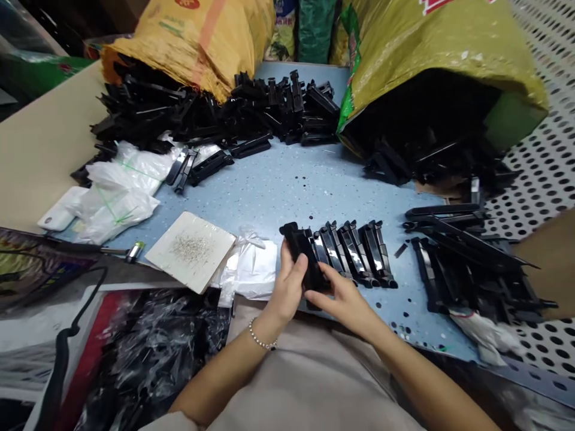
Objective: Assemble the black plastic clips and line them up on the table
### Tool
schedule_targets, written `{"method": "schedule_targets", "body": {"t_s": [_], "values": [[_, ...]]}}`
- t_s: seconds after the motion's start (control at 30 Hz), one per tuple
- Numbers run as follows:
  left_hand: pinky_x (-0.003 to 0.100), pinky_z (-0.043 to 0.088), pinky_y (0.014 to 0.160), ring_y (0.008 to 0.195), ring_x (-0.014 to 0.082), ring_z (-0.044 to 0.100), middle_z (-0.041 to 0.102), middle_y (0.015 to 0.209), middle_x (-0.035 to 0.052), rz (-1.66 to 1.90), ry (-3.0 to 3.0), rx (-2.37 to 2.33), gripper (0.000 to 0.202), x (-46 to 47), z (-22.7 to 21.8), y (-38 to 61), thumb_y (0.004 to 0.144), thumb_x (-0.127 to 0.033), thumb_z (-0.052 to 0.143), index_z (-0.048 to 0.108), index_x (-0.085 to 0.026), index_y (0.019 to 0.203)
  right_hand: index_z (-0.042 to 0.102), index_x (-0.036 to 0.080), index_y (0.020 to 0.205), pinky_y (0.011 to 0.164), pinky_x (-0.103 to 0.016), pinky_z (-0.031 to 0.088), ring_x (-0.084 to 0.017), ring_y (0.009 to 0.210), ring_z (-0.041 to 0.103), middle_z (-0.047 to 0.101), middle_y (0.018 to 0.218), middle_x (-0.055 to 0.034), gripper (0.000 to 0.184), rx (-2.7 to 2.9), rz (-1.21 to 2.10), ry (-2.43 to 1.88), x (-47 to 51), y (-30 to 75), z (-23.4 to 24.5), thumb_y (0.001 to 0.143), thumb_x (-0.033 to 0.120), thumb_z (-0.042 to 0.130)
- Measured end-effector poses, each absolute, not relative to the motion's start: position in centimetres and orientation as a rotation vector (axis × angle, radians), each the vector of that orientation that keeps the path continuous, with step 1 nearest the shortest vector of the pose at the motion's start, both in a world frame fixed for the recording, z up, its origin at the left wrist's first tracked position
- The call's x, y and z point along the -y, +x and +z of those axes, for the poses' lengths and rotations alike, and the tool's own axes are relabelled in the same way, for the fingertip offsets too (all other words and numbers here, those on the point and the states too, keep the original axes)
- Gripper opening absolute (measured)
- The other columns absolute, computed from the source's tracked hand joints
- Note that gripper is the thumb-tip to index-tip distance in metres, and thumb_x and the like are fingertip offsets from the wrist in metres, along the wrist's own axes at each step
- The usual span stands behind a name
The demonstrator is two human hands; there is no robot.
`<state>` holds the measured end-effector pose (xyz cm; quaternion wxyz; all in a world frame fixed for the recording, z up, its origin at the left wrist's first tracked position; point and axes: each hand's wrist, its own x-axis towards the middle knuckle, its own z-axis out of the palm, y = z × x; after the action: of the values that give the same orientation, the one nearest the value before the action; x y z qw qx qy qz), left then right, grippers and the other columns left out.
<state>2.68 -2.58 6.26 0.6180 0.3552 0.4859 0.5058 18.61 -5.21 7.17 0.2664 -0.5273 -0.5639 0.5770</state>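
My left hand (287,286) is wrapped around a long black plastic part (302,251), with the thumb lying on top of it. My right hand (344,296) grips the near end of the same part from the right. Right beside it, a row of several similar black parts (354,251) lies side by side on the blue speckled table (287,185). A bead bracelet sits on my left wrist.
Two yellow sacks (197,42) (440,54) at the back spill heaps of black parts (215,114). More black parts (467,263) are stacked at the right. A white tile with tiny screws (191,250), white plastic bags (119,191) and a bag (254,266) lie left.
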Motion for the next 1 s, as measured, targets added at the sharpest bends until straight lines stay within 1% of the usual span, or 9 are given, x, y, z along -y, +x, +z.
{"method": "schedule_targets", "body": {"t_s": [0.1, 0.2, 0.3, 0.47, 0.57, 0.67, 0.73, 0.87, 1.0], "values": [[0.041, 0.046, 0.094, 0.113, 0.0238, 0.053, 0.046, 0.13, 0.0122, 0.975, 1.333, -1.494, 0.049, 3.8, 4.8, -0.2, 0.087, -0.045, 0.059, 0.043, -0.024, 0.128, 0.061, 0.019, 0.115, 0.084, -0.039, 0.054, -0.025, 0.091, 0.068, 0.071, 0.103, -0.0092, 0.046, 1.202, 1.7, -1.425, 5.2, 18.7, 6.6, 0.078, 0.044, 0.072], [0.047, 0.046, 0.089, 0.104, 0.0282, 0.054, 0.053, 0.107, 0.0116, 0.693, 1.803, -1.847, 0.028, 4.3, 3.0, -3.6, 0.082, -0.036, 0.067, 0.055, -0.017, 0.1, 0.063, 0.017, 0.106, 0.08, -0.037, 0.054, -0.022, 0.083, 0.069, 0.072, 0.099, -0.0097, 0.04, 0.984, 1.762, -1.357, 4.9, 19.1, 6.5, 0.077, 0.043, 0.072], [0.04, 0.047, 0.081, 0.089, 0.0243, 0.057, 0.057, 0.088, 0.0086, 0.536, 1.929, -1.859, 0.009, 3.9, 2.0, -5.9, 0.089, -0.021, 0.054, 0.057, -0.017, 0.081, 0.065, 0.017, 0.099, 0.077, -0.036, 0.053, -0.022, 0.083, 0.068, 0.072, 0.1, -0.0105, 0.036, 0.86, 1.783, -1.26, 4.7, 18.1, 6.6, 0.076, 0.042, 0.074], [0.029, 0.045, 0.064, 0.066, 0.0171, 0.057, 0.06, 0.072, 0.003, 0.686, 1.569, -1.647, 0.02, 3.4, 2.2, -7.3, 0.091, -0.028, 0.048, 0.059, -0.019, 0.077, 0.066, 0.018, 0.099, 0.079, -0.035, 0.055, -0.022, 0.086, 0.069, 0.072, 0.104, -0.0109, 0.033, 0.757, 1.848, -1.176, 4.4, 15.4, 6.6, 0.075, 0.038, 0.075], [0.033, 0.045, 0.072, 0.078, 0.0217, 0.057, 0.061, 0.082, 0.0059, 0.695, 1.752, -1.76, 0.014, 4.7, 2.7, -7.1, 0.082, -0.032, 0.064, 0.058, -0.019, 0.081, 0.067, 0.018, 0.099, 0.077, -0.032, 0.056, -0.021, 0.086, 0.069, 0.072, 0.103, -0.0107, 0.031, 0.729, 1.877, -1.154, 4.1, 14.3, 6.6, 0.075, 0.036, 0.074], [0.036, 0.043, 0.077, 0.087, 0.0248, 0.055, 0.06, 0.087, 0.0082, 0.577, 1.962, -1.771, 0.001, 5.7, 2.9, -7.2, 0.083, -0.02, 0.06, 0.059, -0.019, 0.082, 0.068, 0.017, 0.098, 0.075, -0.029, 0.056, -0.02, 0.088, 0.069, 0.072, 0.104, -0.0106, 0.029, 0.686, 1.89, -1.147, 3.9, 13.7, 6.8, 0.077, 0.036, 0.072], [0.033, 0.042, 0.073, 0.08, 0.0217, 0.055, 0.06, 0.08, 0.0059, 0.603, 1.88, -1.705, 0.012, 5.5, 2.9, -7.8, 0.086, -0.016, 0.051, 0.059, -0.02, 0.078, 0.068, 0.017, 0.097, 0.074, -0.029, 0.056, -0.02, 0.087, 0.069, 0.072, 0.104, -0.0103, 0.026, 0.663, 1.899, -1.146, 3.8, 13.5, 6.8, 0.078, 0.036, 0.071], [0.028, 0.037, 0.061, 0.061, 0.0152, 0.048, 0.049, 0.059, -0.0005, 0.778, 1.566, -1.645, 0.034, 4.4, 2.8, -9.1, 0.09, -0.029, 0.047, 0.051, -0.02, 0.057, 0.069, 0.017, 0.096, 0.074, -0.029, 0.056, -0.02, 0.085, 0.07, 0.073, 0.102, -0.0091, 0.025, 0.638, 1.916, -1.134, 3.7, 13.3, 6.5, 0.078, 0.035, 0.072], [0.027, 0.038, 0.063, 0.064, 0.0148, 0.05, 0.053, 0.062, -0.0007, 0.834, 1.481, -1.611, 0.02, 4.5, 2.9, -8.8, 0.081, -0.026, 0.057, 0.06, -0.02, 0.062, 0.069, 0.017, 0.094, 0.073, -0.03, 0.056, -0.019, 0.082, 0.069, 0.073, 0.101, -0.0092, 0.024, 0.597, 1.919, -1.13, 3.7, 13.0, 6.2, 0.077, 0.035, 0.072]]}}
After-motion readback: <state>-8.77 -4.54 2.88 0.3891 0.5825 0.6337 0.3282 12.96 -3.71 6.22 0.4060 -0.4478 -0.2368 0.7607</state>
